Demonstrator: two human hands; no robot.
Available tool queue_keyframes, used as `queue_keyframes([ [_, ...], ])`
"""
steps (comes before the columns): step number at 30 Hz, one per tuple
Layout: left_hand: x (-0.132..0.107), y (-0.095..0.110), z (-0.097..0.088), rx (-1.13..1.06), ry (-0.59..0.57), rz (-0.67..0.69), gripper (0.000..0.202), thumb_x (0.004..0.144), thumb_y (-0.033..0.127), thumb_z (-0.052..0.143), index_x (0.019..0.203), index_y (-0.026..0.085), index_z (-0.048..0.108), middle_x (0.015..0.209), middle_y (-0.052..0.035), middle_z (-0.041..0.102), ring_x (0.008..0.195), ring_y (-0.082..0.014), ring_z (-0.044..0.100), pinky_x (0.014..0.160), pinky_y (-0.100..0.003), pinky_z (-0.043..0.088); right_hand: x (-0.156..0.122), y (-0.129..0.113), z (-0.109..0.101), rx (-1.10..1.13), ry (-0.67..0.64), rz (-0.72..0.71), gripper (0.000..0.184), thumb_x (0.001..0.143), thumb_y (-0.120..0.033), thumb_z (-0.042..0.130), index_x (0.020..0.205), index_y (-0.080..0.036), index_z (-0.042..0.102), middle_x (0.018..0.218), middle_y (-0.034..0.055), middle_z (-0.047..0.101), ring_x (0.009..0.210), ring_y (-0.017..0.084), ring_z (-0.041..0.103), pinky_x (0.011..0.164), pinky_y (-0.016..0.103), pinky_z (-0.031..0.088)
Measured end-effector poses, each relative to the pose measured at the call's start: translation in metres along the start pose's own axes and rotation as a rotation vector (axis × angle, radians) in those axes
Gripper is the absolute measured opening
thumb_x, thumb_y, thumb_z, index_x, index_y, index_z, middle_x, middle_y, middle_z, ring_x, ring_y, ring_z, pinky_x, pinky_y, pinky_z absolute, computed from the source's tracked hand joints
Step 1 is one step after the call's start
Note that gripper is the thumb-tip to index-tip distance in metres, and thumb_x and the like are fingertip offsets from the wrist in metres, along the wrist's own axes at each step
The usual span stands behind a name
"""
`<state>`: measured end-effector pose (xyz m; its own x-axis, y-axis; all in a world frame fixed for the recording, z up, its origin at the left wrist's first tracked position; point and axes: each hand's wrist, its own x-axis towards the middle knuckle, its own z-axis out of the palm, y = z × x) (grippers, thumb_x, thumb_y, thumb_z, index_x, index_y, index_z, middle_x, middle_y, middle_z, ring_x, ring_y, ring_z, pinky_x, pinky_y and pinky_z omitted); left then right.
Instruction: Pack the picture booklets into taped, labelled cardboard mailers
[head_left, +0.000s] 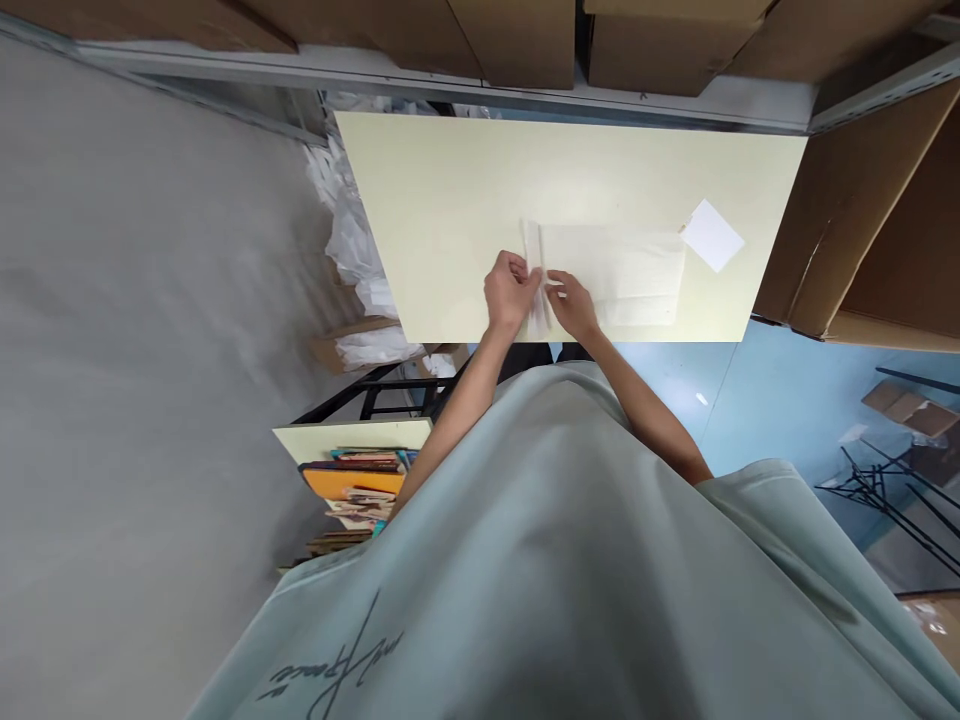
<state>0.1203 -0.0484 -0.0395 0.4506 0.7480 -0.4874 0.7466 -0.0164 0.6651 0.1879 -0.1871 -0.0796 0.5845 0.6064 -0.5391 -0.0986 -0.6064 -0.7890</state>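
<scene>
A clear plastic bag (622,270) lies flat on the pale yellow table (450,190). My left hand (510,290) and my right hand (571,303) meet at the bag's left end, where its flap (534,250) is. Both hands have their fingers curled and pinched on that end of the bag. A small white square card (712,236) lies on the table just past the bag's right end.
Cardboard boxes (660,45) fill a shelf behind the table, and more boxes (862,220) stand at the right. White plastic bags (352,240) are heaped left of the table. A low shelf with stacked books (360,490) sits at my left.
</scene>
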Motion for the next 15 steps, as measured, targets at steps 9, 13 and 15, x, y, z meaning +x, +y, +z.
queue_keyframes([
  [9, -0.003, 0.003, 0.067, 0.017, -0.177, 0.071, 0.028, 0.093, 0.01, 0.081, 0.11, 0.027, 0.065, 0.127, -0.0103, 0.073, 0.116, -0.0293, 0.077, 0.111, -0.045, 0.062, -0.025, 0.0, -0.046, -0.202, 0.077, -0.006, 0.045, 0.124, -0.049, 0.044, 0.147, -0.025, 0.075, 0.156, 0.0192, 0.075, 0.129, 0.031, 0.083, 0.113, 0.052, 0.072],
  [13, -0.001, -0.016, 0.044, 0.007, -0.025, -0.007, 0.029, 0.098, 0.014, 0.078, 0.124, 0.026, 0.069, 0.131, -0.0118, 0.072, 0.117, -0.0276, 0.076, 0.121, -0.046, 0.059, -0.02, 0.011, -0.032, -0.277, 0.033, 0.02, 0.045, 0.122, -0.041, 0.047, 0.155, -0.022, 0.071, 0.17, 0.0228, 0.065, 0.14, 0.034, 0.08, 0.123, 0.059, 0.067],
  [15, 0.003, -0.022, 0.037, 0.001, 0.001, -0.089, 0.03, 0.096, 0.015, 0.078, 0.123, 0.025, 0.069, 0.128, -0.0114, 0.074, 0.112, -0.0264, 0.076, 0.119, -0.046, 0.059, -0.019, 0.016, -0.028, -0.288, 0.04, 0.012, 0.044, 0.122, -0.039, 0.049, 0.156, -0.022, 0.071, 0.174, 0.0219, 0.063, 0.145, 0.033, 0.077, 0.127, 0.059, 0.065],
])
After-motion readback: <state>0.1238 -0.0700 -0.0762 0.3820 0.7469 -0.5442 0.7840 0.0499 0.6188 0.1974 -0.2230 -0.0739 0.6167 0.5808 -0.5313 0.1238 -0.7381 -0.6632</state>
